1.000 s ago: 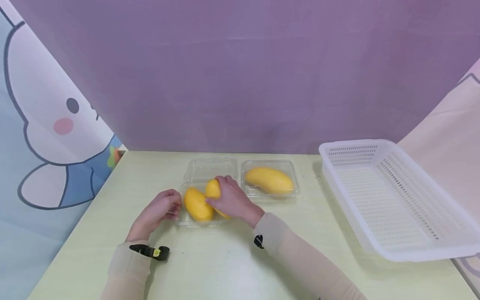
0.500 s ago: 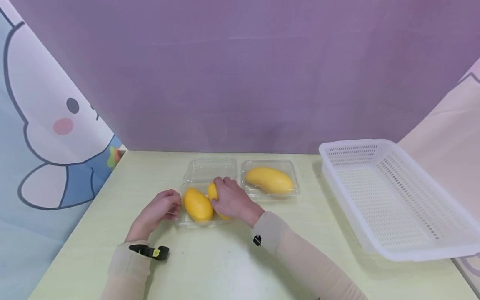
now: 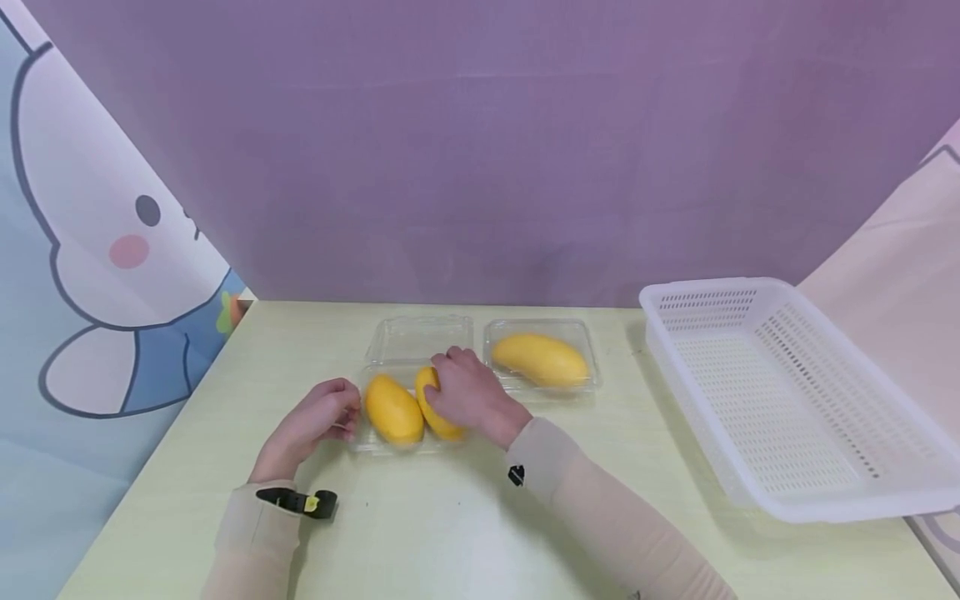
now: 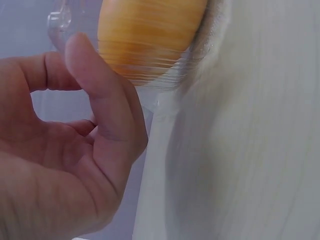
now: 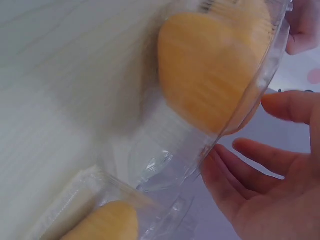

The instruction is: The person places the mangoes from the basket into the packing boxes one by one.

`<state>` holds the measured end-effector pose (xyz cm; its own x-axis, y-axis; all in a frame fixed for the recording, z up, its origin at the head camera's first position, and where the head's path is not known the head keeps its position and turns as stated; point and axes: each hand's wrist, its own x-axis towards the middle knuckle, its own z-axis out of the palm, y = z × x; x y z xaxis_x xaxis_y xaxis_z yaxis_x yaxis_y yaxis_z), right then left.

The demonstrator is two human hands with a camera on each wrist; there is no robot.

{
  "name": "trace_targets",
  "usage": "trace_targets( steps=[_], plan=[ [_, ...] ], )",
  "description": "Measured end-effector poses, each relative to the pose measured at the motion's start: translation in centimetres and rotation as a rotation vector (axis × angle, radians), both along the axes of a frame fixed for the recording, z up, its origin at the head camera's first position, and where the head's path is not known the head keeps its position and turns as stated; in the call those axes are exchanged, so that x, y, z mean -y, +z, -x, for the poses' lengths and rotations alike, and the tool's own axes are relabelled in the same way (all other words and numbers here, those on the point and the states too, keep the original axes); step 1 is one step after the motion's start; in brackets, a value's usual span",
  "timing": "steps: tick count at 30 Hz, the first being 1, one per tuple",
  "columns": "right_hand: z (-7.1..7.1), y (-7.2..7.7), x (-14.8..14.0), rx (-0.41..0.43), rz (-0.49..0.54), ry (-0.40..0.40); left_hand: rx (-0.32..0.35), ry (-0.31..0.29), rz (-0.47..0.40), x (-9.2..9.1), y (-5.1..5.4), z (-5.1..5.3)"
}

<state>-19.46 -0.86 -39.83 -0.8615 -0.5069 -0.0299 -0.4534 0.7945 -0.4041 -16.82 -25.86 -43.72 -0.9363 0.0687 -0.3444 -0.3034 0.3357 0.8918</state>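
In the head view, two mangoes lie side by side in the base of an open clear plastic clamshell box (image 3: pixel 360 446), its lid (image 3: pixel 423 337) folded back. My left hand (image 3: pixel 322 417) is at the box's left side with bent fingers. In the left wrist view its fingertips meet the box wall, but whether they pinch the rim is unclear. My right hand (image 3: pixel 472 396) is over the box's right side, beside the right mango (image 3: pixel 438 408). In the right wrist view its fingers are spread and relaxed, thumb tip close to the fruit. The left mango (image 3: pixel 393 408) rests beside it.
A second clear box (image 3: pixel 592 379) with one mango (image 3: pixel 540 360) stands right of the open lid. A white perforated plastic basket (image 3: pixel 720 433) sits at the table's right. The purple backdrop (image 3: pixel 465 167) rises behind the table's back edge.
My right hand has shifted slightly and loosened from the right mango, which now shows more of its surface. The left mango has moved slightly left. My left hand has stayed almost still.
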Motion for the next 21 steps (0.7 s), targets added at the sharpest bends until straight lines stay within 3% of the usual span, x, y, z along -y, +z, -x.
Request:
trace_targets(
  steps=[7,13,17,21],
  plan=[
    [0.8,0.2,-0.3,-0.07,0.046,-0.039,0.009,0.003,0.017,0.2,0.1,0.0],
    [1.5,0.4,-0.1,-0.071,0.078,-0.123,0.012,-0.007,0.022,0.5,0.2,-0.1],
    [1.7,0.5,0.3,-0.031,0.1,-0.173,0.016,-0.008,0.028,0.7,0.1,-0.1],
    [1.9,0.4,1.1,0.082,0.112,-0.241,0.018,-0.005,0.035,0.8,0.1,-0.1]
  ],
)
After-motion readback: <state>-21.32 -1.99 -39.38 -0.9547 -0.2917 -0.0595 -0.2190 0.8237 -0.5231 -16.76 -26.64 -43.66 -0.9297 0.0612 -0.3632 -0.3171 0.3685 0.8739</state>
